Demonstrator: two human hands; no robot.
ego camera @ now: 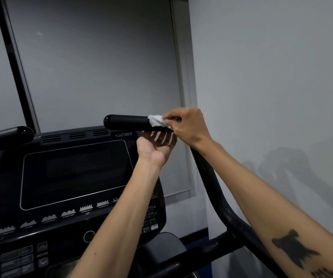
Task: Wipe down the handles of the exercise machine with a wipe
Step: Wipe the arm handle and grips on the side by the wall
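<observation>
Head view shows the right hand (189, 125) pinching a wipe (157, 120) onto the right handle (127, 122); the left hand (157, 145) cups open beneath, holding nothing. The left handle (5, 137) seems not yet wiped.

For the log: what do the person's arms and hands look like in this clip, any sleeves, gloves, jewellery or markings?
Both forearms are bare, with no sleeves in view. The left hand and right hand wear no gloves, and no rings, watch or bracelet show. The right forearm carries a dark solid tattoo of ragged outline, with more dark marks below it at the picture's bottom edge, cut off. The left forearm shows no markings.
</observation>
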